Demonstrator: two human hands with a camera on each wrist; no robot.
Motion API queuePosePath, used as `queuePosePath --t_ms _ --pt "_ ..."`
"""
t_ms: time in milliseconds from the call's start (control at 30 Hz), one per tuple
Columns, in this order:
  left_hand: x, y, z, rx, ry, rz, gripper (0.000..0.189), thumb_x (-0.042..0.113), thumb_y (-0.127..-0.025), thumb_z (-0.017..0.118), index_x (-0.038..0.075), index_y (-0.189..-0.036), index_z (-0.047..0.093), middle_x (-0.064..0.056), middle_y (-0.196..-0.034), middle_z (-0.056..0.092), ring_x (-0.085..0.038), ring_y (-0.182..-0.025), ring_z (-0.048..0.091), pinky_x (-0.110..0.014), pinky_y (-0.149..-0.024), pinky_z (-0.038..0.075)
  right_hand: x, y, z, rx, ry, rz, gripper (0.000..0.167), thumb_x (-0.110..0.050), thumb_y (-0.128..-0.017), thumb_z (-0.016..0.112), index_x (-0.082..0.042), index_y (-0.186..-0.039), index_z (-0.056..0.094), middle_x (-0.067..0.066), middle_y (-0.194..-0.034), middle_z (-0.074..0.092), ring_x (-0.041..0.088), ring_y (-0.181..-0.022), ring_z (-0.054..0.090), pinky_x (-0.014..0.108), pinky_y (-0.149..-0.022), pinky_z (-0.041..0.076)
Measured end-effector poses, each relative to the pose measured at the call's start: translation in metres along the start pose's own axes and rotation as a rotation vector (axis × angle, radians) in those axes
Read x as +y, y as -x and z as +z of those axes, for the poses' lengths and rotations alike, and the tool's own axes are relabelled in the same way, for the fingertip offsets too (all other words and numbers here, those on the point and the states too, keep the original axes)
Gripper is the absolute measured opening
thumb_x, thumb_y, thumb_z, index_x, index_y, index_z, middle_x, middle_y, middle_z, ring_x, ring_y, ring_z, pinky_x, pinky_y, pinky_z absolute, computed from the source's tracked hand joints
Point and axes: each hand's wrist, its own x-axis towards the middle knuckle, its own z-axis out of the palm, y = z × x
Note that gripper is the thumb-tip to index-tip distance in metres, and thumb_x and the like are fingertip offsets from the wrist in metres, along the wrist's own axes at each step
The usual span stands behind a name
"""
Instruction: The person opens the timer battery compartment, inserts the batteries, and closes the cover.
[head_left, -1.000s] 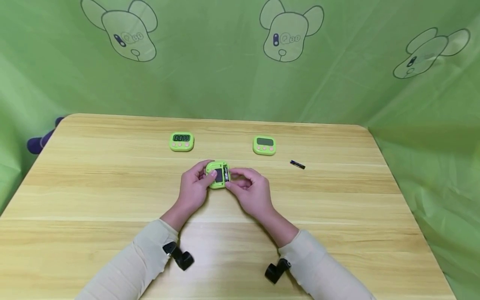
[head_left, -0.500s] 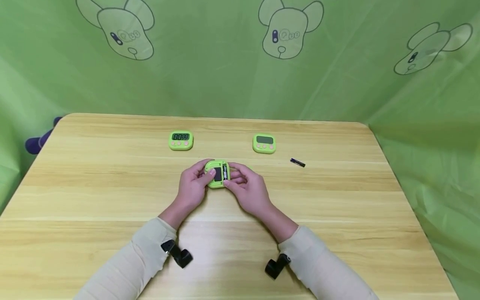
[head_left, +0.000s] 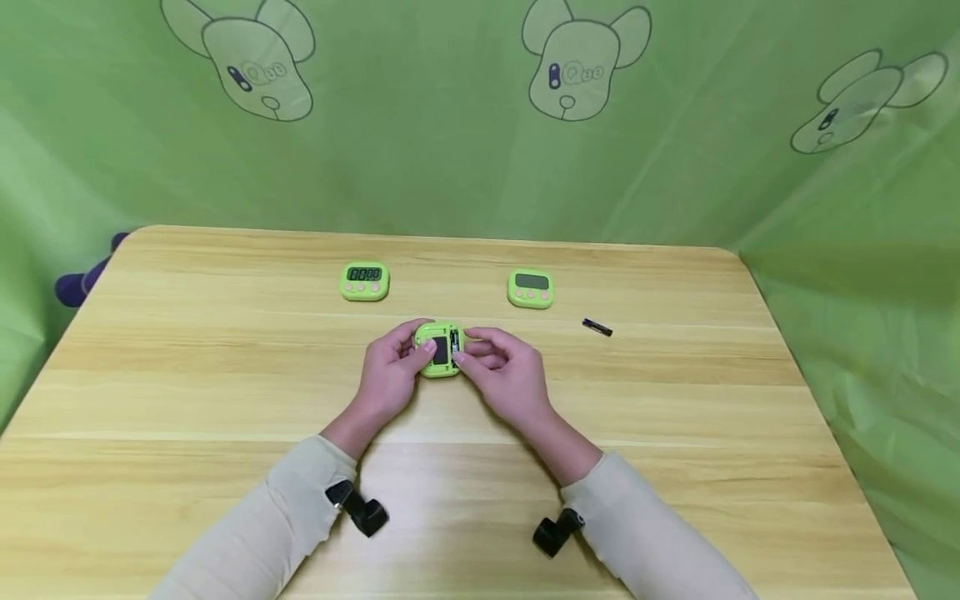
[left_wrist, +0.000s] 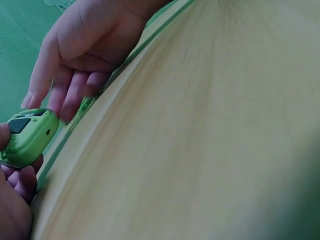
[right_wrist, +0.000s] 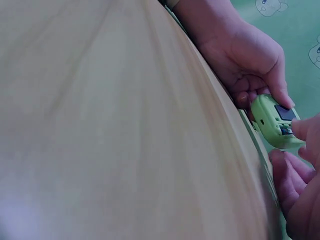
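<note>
My left hand [head_left: 388, 371] grips a light-green digital timer [head_left: 423, 366], its back turned up and the battery compartment uncovered. The left thumb lies over the dark square on the back. A small dark battery [head_left: 454, 340] lies in the slot along the timer's right side. My right hand [head_left: 510, 373] presses its thumb [head_left: 462, 360] at the lower part of this battery, with its fingers beside the right edge. The right wrist view shows the right thumb [right_wrist: 300, 128] over the slot and the other fingers below the timer.
Two more green timers lie face up behind the hands: the left timer [head_left: 364, 291] shows digits, the right timer [head_left: 531, 301] has a blank screen. A loose dark battery [head_left: 597, 327] lies right of them on the wooden table [head_left: 225, 358]. A green curtain [head_left: 420, 150] hangs behind.
My right thumb has shifted from the slot's lower end onto the battery's lower part. The left hand keeps its grip; the other timers and loose battery stay put.
</note>
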Motion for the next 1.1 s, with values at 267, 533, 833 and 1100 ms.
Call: queuePosePath --t_ms 267,533,833,1100 --pt "0.001 0.000 -0.001 0.020 -0.028 0.013 0.029 0.004 -0.096 0.064 -0.004 -0.123 0.066 -0.015 -0.092 0.069 -0.015 -0.075 0.059 -0.022 -0.068 0.049 0.007 -0.005 -0.021 0.141 0.207 0.015 0.034 -0.008 -0.076 0.088 -0.002 -0.107 0.073 0.006 -0.091 0.071 0.017 -0.069 0.063 0.028 -0.063 0.054" --pt "0.000 0.000 0.000 0.030 -0.048 0.011 0.030 0.004 -0.094 0.066 -0.003 -0.124 0.066 -0.010 -0.080 0.062 -0.016 -0.070 0.053 -0.023 -0.062 0.045 0.012 -0.012 -0.028 0.149 0.397 0.076 0.041 -0.013 -0.074 0.091 -0.008 -0.110 0.072 0.003 -0.099 0.071 0.015 -0.076 0.065 0.031 -0.070 0.054" --pt "0.000 0.000 0.001 0.040 -0.078 0.026 0.030 0.005 -0.094 0.067 -0.003 -0.122 0.067 -0.005 -0.072 0.054 -0.016 -0.066 0.048 -0.025 -0.059 0.041 0.001 -0.019 -0.036 -0.014 0.207 0.267 0.044 0.002 -0.072 0.088 -0.006 -0.111 0.070 0.005 -0.099 0.072 0.019 -0.080 0.068 0.030 -0.073 0.057" --pt "-0.001 0.000 0.001 0.044 -0.074 0.035 0.029 0.005 -0.094 0.067 -0.003 -0.121 0.068 -0.005 -0.072 0.053 -0.017 -0.066 0.047 -0.025 -0.059 0.041 -0.002 -0.016 -0.033 -0.088 0.088 0.228 0.022 -0.001 -0.078 0.085 -0.002 -0.096 0.073 0.006 -0.083 0.071 0.018 -0.074 0.068 0.026 -0.068 0.057"
